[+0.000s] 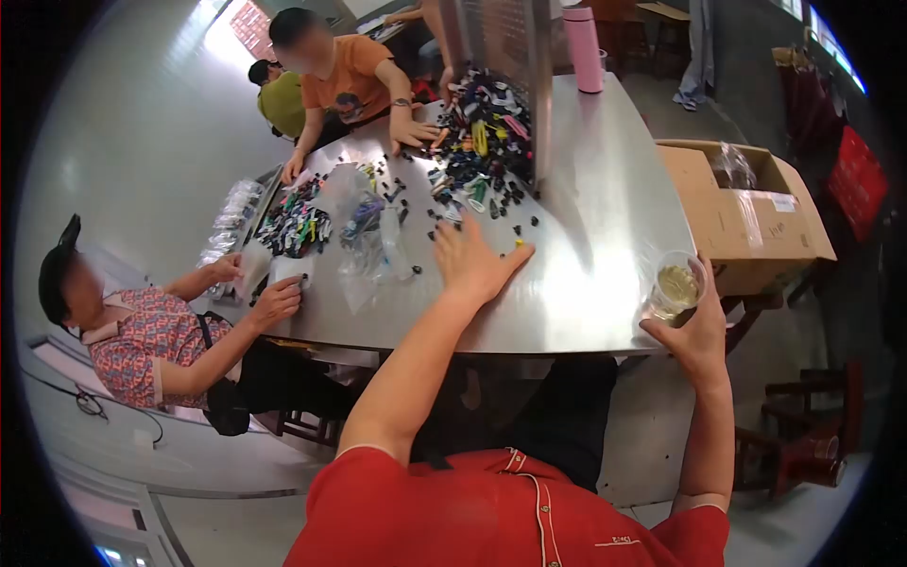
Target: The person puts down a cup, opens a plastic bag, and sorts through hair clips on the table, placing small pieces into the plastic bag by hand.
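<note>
My left hand (474, 257) is over the metal table (557, 302) with its fingers spread, at the near edge of a large pile of small coloured and black pieces (487, 142). Nothing shows in its grasp. At the table's right edge, my right hand (697, 326) is wrapped round a clear plastic cup (677, 286) with pale yellowish contents. A few black pieces lie scattered just beyond my left fingers, and a small yellow piece (520, 243) is by the thumb.
Clear plastic bags (364, 222) and a second pile (295, 219) lie left. One person (175, 345) sits at the left; another (350, 80) reaches over the table. A metal panel (541, 94) stands behind the large pile, a pink bottle (584, 52) beyond. Right stands a cardboard box (742, 222).
</note>
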Motion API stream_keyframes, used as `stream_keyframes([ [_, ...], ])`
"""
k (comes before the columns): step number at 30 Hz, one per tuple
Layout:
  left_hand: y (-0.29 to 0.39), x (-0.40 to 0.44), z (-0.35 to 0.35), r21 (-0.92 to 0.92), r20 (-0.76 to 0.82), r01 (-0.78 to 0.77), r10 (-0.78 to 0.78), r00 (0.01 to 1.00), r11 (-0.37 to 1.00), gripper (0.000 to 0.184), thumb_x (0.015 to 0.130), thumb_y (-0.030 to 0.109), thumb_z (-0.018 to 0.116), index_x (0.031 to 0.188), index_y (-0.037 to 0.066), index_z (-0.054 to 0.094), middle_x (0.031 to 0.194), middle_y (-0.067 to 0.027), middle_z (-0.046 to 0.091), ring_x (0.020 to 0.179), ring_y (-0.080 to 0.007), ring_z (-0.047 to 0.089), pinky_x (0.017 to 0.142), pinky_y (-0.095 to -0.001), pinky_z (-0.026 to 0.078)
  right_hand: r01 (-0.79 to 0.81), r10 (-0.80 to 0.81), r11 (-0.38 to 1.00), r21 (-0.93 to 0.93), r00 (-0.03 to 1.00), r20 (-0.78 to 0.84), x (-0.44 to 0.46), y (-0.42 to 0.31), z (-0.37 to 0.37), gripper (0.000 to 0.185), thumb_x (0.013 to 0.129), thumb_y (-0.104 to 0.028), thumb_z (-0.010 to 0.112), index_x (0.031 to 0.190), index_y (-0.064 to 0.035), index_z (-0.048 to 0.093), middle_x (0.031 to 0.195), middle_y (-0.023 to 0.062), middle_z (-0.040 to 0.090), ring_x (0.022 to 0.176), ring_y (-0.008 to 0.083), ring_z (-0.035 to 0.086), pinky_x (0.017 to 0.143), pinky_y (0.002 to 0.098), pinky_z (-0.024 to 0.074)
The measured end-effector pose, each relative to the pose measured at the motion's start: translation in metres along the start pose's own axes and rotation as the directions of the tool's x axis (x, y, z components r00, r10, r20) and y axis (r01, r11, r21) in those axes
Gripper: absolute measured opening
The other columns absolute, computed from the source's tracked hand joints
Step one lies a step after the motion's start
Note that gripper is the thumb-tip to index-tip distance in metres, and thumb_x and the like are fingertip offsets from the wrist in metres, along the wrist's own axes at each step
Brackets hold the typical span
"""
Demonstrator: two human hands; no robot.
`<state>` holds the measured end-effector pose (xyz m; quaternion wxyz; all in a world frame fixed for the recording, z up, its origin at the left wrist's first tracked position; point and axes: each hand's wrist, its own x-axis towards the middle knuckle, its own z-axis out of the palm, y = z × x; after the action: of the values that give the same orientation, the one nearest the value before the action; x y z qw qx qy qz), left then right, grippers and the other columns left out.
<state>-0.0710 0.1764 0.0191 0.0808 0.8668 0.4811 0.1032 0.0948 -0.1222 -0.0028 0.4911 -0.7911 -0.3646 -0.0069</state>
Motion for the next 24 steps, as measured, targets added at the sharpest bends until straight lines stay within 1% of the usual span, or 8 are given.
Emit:
stream_keyframes([
  [3,0.002,0.052,0.012,-0.049,-0.024,0.04,-0.041,0.999,0.998,0.124,0.077,0.076,0.067,0.161,0.0,0.017,0.16,-0.0384,0.02,0.151,-0.0484,0.021,0.124,-0.0522,0.016,-0.114,0.12,0.984,0.136,0.992,-0.033,0.013,-0.007,0.01,0.111,0.059,-0.02,0.093,0.151,0.004,0.036,0.139,0.0211,0.058,0.125,0.0292,0.059,0.108,0.0368,0.0453],
  [4,0.001,0.067,0.013,-0.072,-0.027,0.001,-0.003,1.0,0.997,0.122,0.077,0.075,0.067,0.161,0.001,0.017,0.16,-0.0379,0.02,0.151,-0.0477,0.022,0.124,-0.0515,0.016,-0.101,0.112,0.979,0.177,0.992,-0.05,0.016,-0.003,0.013,0.099,0.061,-0.019,0.091,0.145,0.0038,0.044,0.133,0.0181,0.062,0.12,0.0254,0.062,0.104,0.0351,0.0477],
  [7,-0.008,0.091,0.014,-0.135,-0.012,-0.085,0.084,0.996,0.987,0.118,0.077,0.07,0.07,0.161,0.003,0.022,0.159,-0.0364,0.023,0.15,-0.0467,0.024,0.124,-0.0497,0.018,-0.121,0.124,0.986,0.112,0.992,-0.022,0.024,-0.003,0.012,0.085,0.064,-0.019,0.089,0.137,0.0028,0.052,0.125,0.0149,0.066,0.113,0.0232,0.065,0.1,0.0347,0.0495],
  [8,-0.015,0.095,0.016,-0.158,-0.045,-0.185,0.18,0.983,0.97,0.116,0.077,0.068,0.072,0.16,0.003,0.024,0.159,-0.0357,0.024,0.149,-0.047,0.025,0.123,-0.0498,0.019,-0.109,0.116,0.987,0.121,0.992,-0.049,0.025,-0.009,0.012,0.073,0.065,-0.019,0.087,0.128,0.0014,0.057,0.116,0.0121,0.068,0.106,0.0217,0.066,0.096,0.0336,0.0507],
  [12,-0.044,0.056,0.005,-0.24,-0.278,-0.476,0.41,0.869,0.846,0.098,0.078,0.046,0.079,0.155,0.005,0.035,0.155,-0.0334,0.033,0.144,-0.0481,0.031,0.119,-0.0537,0.025,-0.118,0.134,0.976,0.186,0.988,-0.08,0.026,-0.001,0.017,0.069,0.066,-0.019,0.087,0.125,0.0011,0.058,0.111,0.0107,0.068,0.103,0.021,0.066,0.094,0.0331,0.0508],
  [17,-0.108,-0.014,-0.034,0.071,-0.406,-0.305,0.307,0.861,0.95,0.097,0.08,0.048,0.079,0.156,0.007,0.034,0.152,-0.0325,0.036,0.142,-0.0498,0.032,0.117,-0.0557,0.026,-0.108,0.115,0.99,0.086,0.99,-0.081,0.026,-0.012,0.011,0.062,0.067,-0.019,0.086,0.119,-0.0003,0.058,0.107,0.0109,0.068,0.1,0.0197,0.065,0.092,0.0335,0.0507],
  [19,-0.131,-0.008,-0.026,0.161,-0.315,-0.001,0.052,0.948,0.987,0.099,0.083,0.054,0.075,0.158,0.007,0.03,0.153,-0.0331,0.035,0.142,-0.0518,0.031,0.118,-0.0559,0.024,-0.094,0.102,0.993,0.077,0.989,-0.105,0.026,-0.006,0.014,0.062,0.068,-0.019,0.085,0.12,-0.0004,0.058,0.106,0.0116,0.068,0.099,0.0204,0.065,0.091,0.034,0.0512],
  [24,-0.138,0.037,-0.005,-0.06,-0.161,-0.162,0.151,0.975,0.985,0.103,0.082,0.061,0.073,0.159,0.007,0.029,0.156,-0.0347,0.031,0.143,-0.0538,0.029,0.12,-0.0566,0.021,-0.107,0.117,0.99,0.093,0.986,-0.118,0.025,-0.008,0.016,0.063,0.068,-0.019,0.086,0.12,0.0,0.058,0.11,0.0135,0.069,0.102,0.0215,0.066,0.092,0.0338,0.0512],
])
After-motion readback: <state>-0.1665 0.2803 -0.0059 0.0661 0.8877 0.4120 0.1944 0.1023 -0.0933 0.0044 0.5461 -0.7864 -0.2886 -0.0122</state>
